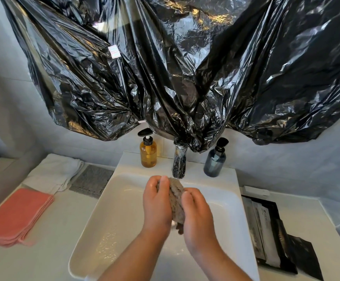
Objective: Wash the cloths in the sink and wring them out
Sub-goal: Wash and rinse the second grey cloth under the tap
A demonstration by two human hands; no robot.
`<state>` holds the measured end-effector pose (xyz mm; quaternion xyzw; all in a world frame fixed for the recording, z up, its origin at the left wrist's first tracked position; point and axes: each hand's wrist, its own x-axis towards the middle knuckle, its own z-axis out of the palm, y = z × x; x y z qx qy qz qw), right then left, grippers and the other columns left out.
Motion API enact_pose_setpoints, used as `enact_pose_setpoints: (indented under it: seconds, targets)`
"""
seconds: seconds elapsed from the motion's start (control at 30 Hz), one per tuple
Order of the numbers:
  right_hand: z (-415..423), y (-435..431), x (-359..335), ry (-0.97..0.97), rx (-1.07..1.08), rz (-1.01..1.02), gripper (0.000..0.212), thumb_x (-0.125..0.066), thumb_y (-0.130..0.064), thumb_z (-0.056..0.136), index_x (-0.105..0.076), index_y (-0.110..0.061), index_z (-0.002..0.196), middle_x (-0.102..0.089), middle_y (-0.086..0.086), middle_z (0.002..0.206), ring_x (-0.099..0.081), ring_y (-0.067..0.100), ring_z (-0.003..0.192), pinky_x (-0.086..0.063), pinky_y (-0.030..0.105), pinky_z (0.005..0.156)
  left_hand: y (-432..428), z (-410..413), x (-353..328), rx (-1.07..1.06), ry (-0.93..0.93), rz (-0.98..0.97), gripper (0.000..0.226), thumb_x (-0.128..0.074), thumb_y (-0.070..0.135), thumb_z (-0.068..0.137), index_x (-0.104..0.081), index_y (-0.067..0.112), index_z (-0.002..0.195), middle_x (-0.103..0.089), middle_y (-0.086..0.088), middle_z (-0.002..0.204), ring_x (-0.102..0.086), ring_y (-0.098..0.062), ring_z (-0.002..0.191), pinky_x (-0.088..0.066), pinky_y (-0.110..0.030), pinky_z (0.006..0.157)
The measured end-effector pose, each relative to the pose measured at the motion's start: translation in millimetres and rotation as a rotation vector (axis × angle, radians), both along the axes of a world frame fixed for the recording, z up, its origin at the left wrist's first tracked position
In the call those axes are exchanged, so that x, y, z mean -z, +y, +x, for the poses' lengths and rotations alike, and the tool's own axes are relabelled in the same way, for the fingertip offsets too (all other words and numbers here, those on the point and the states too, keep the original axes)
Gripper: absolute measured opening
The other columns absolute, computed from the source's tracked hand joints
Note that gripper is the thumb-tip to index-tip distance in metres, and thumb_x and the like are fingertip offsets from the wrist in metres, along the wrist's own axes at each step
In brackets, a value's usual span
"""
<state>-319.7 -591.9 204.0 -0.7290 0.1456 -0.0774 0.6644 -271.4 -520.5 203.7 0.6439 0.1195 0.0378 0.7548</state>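
Cloth (pixel 176 196) (grey, nubbly, sodden) sits bunched in a roll, gripped by left hand (pixel 157 207) and right hand (pixel 197 216).

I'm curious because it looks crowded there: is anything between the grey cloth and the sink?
Nothing visible. The left hand and right hand grip the grey cloth right over the sink; the amber bottle and blue bottle stand back on its rim.

A home bathroom — white sink (pixel 108 201), tap (pixel 179 162), 2 pump bottles (pixel 148 152).
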Motion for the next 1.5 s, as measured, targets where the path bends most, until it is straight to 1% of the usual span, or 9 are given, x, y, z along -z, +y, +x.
enact_pose_setpoints:
  seconds: [0.3, 0.47, 0.6, 0.7, 0.83, 1.13, 1.27, 1.4, 1.5]
  targets:
    - [22, -5, -16, 0.013, 0.196, -0.323, 0.043, -0.043, -0.034, 0.103, -0.054, -0.019, 0.064, -0.057, -0.002, 0.061, -0.055, 0.014, 0.063, -0.044, 0.034, 0.061, -3, -19, -12, 0.291, 0.04, -0.003, 0.032, -0.046, 0.009, 0.099, -0.049, -0.006, 0.072, -0.045, -0.011, 0.057, -0.041, -0.017, 0.044, -0.031, -0.022, 0.04]
    - [37, -21, -8, 0.116, 0.138, 0.025, 0.031, -0.057, -0.02, 0.096, -0.059, -0.014, 0.065, -0.057, 0.006, 0.069, -0.055, 0.022, 0.071, -0.045, 0.04, 0.067, 7, -27, -15, 0.361, 0.088, -0.116, 0.026, -0.055, 0.031, 0.08, -0.054, 0.01, 0.065, -0.049, -0.014, 0.063, -0.051, -0.026, 0.058, -0.042, -0.037, 0.055]
    - [16, -12, 6, 0.235, 0.021, 0.267, 0.024, -0.051, -0.015, 0.097, -0.068, -0.013, 0.081, -0.068, 0.013, 0.079, -0.065, 0.026, 0.069, -0.05, 0.035, 0.057, 7, -12, -13, 0.129, 0.172, -0.219, 0.026, -0.059, 0.025, 0.1, -0.059, 0.006, 0.083, -0.059, -0.017, 0.076, -0.06, -0.029, 0.073, -0.053, -0.051, 0.072]
    - [-2, 1, 11, 0.143, 0.074, 0.128, 0.027, -0.043, -0.019, 0.102, -0.063, -0.023, 0.084, -0.062, 0.004, 0.07, -0.054, 0.021, 0.059, -0.042, 0.033, 0.049, 0, -3, -10, 0.032, 0.158, -0.122, 0.028, -0.051, 0.027, 0.104, -0.056, 0.002, 0.093, -0.06, -0.014, 0.079, -0.061, -0.025, 0.074, -0.055, -0.045, 0.071]
    - [-4, 8, 4, 0.012, 0.144, -0.164, 0.032, -0.038, -0.049, 0.097, -0.054, -0.029, 0.079, -0.061, -0.007, 0.072, -0.059, 0.015, 0.069, -0.051, 0.042, 0.065, -6, -8, -9, 0.105, 0.085, -0.011, 0.027, -0.046, 0.02, 0.105, -0.051, 0.005, 0.084, -0.054, -0.008, 0.073, -0.053, -0.02, 0.069, -0.048, -0.038, 0.063]
    - [40, -22, -4, 0.125, 0.186, 0.086, 0.024, -0.05, -0.031, 0.1, -0.061, -0.015, 0.086, -0.067, 0.012, 0.091, -0.065, 0.029, 0.089, -0.055, 0.048, 0.084, 1, -30, 1, 0.271, -0.006, -0.074, 0.03, -0.065, 0.035, 0.083, -0.053, 0.007, 0.083, -0.061, -0.005, 0.075, -0.06, -0.015, 0.069, -0.049, -0.027, 0.06]
    - [15, -11, 5, 0.039, 0.111, 0.146, 0.02, -0.045, -0.02, 0.105, -0.064, -0.022, 0.097, -0.07, 0.006, 0.095, -0.068, 0.027, 0.093, -0.056, 0.037, 0.075, 2, -14, -1, -0.003, 0.049, -0.068, 0.01, -0.057, 0.013, 0.101, -0.062, 0.02, 0.105, -0.068, -0.013, 0.1, -0.069, -0.024, 0.09, -0.06, -0.042, 0.077]
    - [-17, 7, 30, -0.076, -0.065, -0.182, 0.055, -0.036, -0.066, 0.094, -0.056, -0.03, 0.131, -0.065, -0.009, 0.12, -0.062, 0.009, 0.111, -0.056, 0.036, 0.089, 4, 5, -19, -0.047, 0.156, -0.213, 0.024, -0.053, 0.025, 0.104, -0.064, 0.013, 0.087, -0.063, -0.01, 0.079, -0.061, -0.023, 0.072, -0.055, -0.041, 0.07]
    - [-14, 4, 26, -0.209, 0.063, -0.361, 0.05, -0.025, -0.073, 0.09, -0.055, -0.033, 0.099, -0.064, -0.009, 0.089, -0.061, 0.008, 0.082, -0.051, 0.032, 0.068, -3, -2, -21, 0.105, 0.189, -0.24, 0.037, -0.058, 0.031, 0.1, -0.044, 0.014, 0.07, -0.04, -0.007, 0.063, -0.04, -0.022, 0.059, -0.041, -0.037, 0.061]
